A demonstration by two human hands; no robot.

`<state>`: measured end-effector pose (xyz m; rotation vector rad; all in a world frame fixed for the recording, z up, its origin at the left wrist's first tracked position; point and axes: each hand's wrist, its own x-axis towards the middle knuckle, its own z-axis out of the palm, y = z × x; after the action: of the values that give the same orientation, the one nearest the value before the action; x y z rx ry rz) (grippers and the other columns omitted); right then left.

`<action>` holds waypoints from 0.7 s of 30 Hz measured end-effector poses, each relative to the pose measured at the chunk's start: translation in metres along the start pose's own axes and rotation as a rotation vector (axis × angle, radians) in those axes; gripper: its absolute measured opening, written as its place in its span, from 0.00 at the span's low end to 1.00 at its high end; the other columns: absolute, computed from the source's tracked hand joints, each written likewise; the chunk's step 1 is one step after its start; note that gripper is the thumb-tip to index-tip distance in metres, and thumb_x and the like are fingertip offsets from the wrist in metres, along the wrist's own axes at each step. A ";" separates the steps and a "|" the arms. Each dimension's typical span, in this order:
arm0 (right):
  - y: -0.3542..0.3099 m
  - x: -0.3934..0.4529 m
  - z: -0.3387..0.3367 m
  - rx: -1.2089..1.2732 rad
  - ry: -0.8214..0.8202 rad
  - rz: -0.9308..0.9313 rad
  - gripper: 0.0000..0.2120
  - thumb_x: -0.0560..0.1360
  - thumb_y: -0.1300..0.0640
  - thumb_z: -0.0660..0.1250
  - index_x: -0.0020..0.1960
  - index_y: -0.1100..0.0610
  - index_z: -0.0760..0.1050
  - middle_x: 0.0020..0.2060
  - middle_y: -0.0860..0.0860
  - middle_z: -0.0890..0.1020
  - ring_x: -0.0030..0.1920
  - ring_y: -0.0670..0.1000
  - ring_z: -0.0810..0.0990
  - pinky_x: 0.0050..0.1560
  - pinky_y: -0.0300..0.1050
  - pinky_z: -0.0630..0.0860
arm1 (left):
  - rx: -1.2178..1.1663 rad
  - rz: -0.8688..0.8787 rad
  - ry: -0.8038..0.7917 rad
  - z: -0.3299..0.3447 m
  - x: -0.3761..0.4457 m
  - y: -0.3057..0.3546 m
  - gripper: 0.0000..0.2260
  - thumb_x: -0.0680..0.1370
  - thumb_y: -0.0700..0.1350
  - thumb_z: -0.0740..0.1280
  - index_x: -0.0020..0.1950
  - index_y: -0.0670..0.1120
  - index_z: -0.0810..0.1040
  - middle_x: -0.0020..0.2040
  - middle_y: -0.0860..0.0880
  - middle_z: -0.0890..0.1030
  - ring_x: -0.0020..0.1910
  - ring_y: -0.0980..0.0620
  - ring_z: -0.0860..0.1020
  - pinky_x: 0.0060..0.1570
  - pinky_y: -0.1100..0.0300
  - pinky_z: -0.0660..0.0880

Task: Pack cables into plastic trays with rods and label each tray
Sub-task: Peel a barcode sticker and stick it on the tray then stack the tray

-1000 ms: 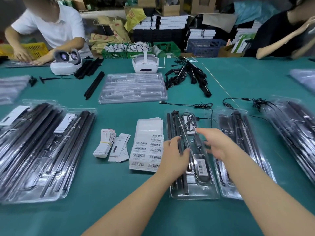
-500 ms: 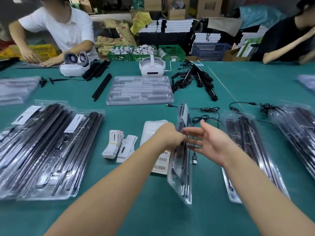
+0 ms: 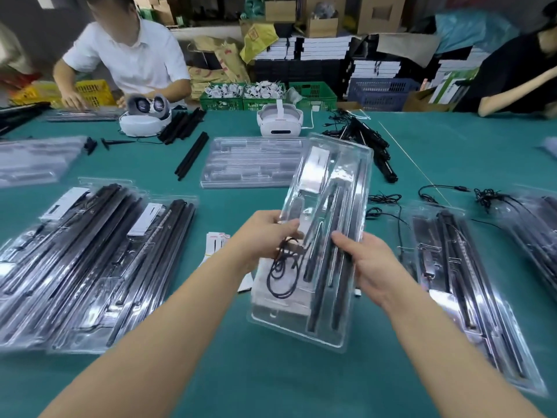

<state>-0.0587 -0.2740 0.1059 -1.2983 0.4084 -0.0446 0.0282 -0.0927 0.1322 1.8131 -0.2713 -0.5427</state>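
Observation:
I hold a clear plastic tray (image 3: 355,164) above the green table, turned with its underside toward me. Black rods (image 3: 340,267) and a coiled black cable (image 3: 281,273) show through it. My left hand (image 3: 265,233) grips the tray's left edge. My right hand (image 3: 370,267) grips its right edge, thumb over the rods. A white label (image 3: 315,167) shows near the tray's far end. Another filled tray (image 3: 461,285) lies on the table to the right, and loose black cables (image 3: 385,203) lie beyond it.
Filled trays (image 3: 90,260) are stacked at the left. A stack of empty clear trays (image 3: 250,164) sits mid-table, with white headsets (image 3: 280,122) and loose black rods (image 3: 193,155) behind. Label slips (image 3: 215,239) lie under my left arm. Two people work at the far edge.
The tray was lying flat on the table, then I tipped it onto its edge. Now both hands hold it in the air, flipped over. The barcode sheet is hidden behind it.

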 end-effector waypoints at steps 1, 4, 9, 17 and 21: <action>0.004 0.000 0.005 -0.030 0.011 -0.041 0.10 0.77 0.59 0.69 0.56 0.64 0.80 0.46 0.59 0.86 0.46 0.58 0.86 0.53 0.58 0.81 | 0.105 -0.006 0.066 -0.001 0.002 0.000 0.11 0.82 0.47 0.65 0.61 0.42 0.78 0.52 0.45 0.85 0.40 0.51 0.84 0.39 0.59 0.79; 0.013 -0.002 0.026 -0.073 -0.014 -0.079 0.09 0.78 0.57 0.69 0.56 0.60 0.80 0.46 0.57 0.87 0.49 0.60 0.85 0.56 0.59 0.80 | 0.280 0.049 0.313 -0.003 0.005 -0.002 0.17 0.83 0.47 0.61 0.71 0.43 0.71 0.62 0.43 0.80 0.57 0.44 0.80 0.60 0.49 0.76; 0.018 0.003 0.038 -0.236 -0.075 -0.126 0.13 0.79 0.43 0.65 0.53 0.51 0.80 0.43 0.46 0.86 0.44 0.47 0.85 0.42 0.40 0.81 | 0.306 0.163 0.491 -0.031 -0.004 -0.005 0.18 0.84 0.47 0.62 0.73 0.47 0.72 0.48 0.57 0.77 0.32 0.66 0.76 0.29 0.74 0.70; 0.073 0.016 -0.020 -1.151 0.239 -0.334 0.22 0.80 0.44 0.63 0.70 0.55 0.71 0.65 0.49 0.76 0.67 0.50 0.70 0.65 0.46 0.68 | 0.561 -0.020 0.754 -0.169 -0.043 -0.058 0.21 0.81 0.41 0.59 0.74 0.53 0.72 0.57 0.42 0.82 0.35 0.47 0.77 0.37 0.58 0.72; 0.099 0.019 -0.034 -1.413 0.234 -0.304 0.25 0.81 0.44 0.61 0.72 0.58 0.69 0.73 0.55 0.69 0.76 0.56 0.61 0.76 0.51 0.58 | 0.617 -0.183 0.807 -0.210 -0.058 -0.093 0.24 0.79 0.39 0.57 0.73 0.55 0.73 0.57 0.37 0.80 0.31 0.42 0.78 0.32 0.56 0.74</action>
<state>-0.0717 -0.2829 0.0004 -2.7642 0.4364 -0.1869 0.0729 0.1382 0.1051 2.5073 0.3225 0.2152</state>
